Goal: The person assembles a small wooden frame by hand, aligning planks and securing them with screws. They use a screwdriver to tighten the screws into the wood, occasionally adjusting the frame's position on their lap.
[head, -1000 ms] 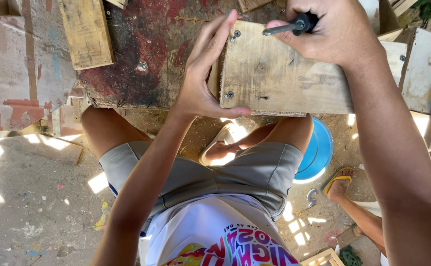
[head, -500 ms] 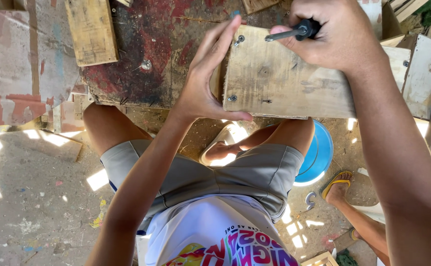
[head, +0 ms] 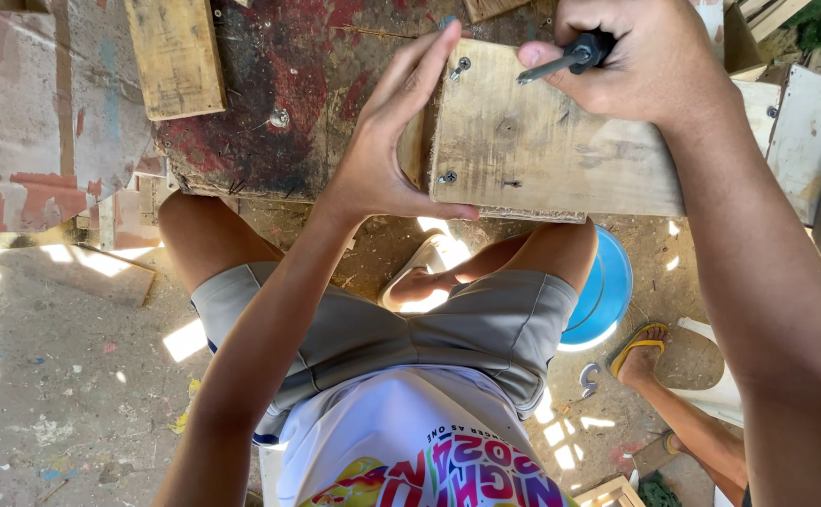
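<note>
on the worn, red-stained surface [head: 269,94] at the top of the view lies a pale wooden board [head: 560,150], its near edge hanging just past the edge of the surface, above the person's lap. the left hand [head: 387,141] grips the left end of the board: the thumb runs along the near edge under a screw head [head: 447,176], while the long fingers [head: 420,66] reach up past the end of the board toward a second screw head [head: 464,65] near the far corner, so these fingers are clasped around the wood. the right hand [head: 640,56] is clenched around the black handle of a screwdriver [head: 565,64], whose grey metal shaft points left and a little toward the viewer over the top part of the board; the tip hovers near the upper screw, apart from the left fingertips, and whether it touches the wood cannot be told. a separate yellowish plank [head: 176,56] lies on the surface well to the left. below, the person sits in grey shorts [head: 410,329] and a white printed shirt [head: 401,441], with a blue bucket [head: 603,296] on the dirt floor [head: 63,376] just beside the right knee. another person's foot in a yellow sandal [head: 643,349] rests on the ground near the bucket.
</note>
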